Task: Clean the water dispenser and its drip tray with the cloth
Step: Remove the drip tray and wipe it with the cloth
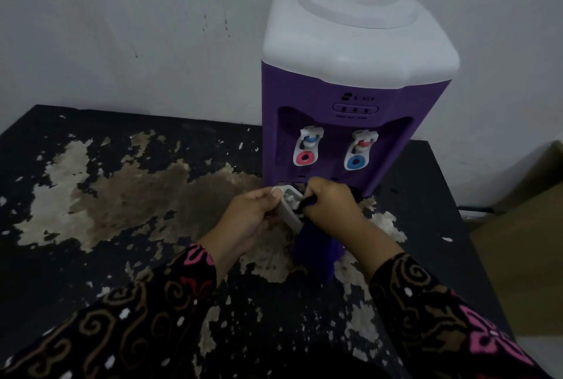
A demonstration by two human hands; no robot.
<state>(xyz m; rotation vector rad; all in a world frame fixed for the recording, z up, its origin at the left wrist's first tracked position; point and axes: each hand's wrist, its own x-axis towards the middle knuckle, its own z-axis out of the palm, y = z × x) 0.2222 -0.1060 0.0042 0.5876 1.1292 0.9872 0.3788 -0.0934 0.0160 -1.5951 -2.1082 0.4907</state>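
step: wiping tray | left hand (246, 217) clamped on grey drip tray (288, 211) | right hand (332, 205) bunched round purple cloth (316, 250) | advice: steady the tray, work cloth into its corners

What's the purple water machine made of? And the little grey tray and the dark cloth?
The water dispenser looks like hard plastic, smooth and shiny: moulded rounded corners, a glare on its white top. The drip tray seems plastic too, pale grey, stiff and matte. The cloth is probably soft fabric, dark blue-purple; it hangs limp in folds.
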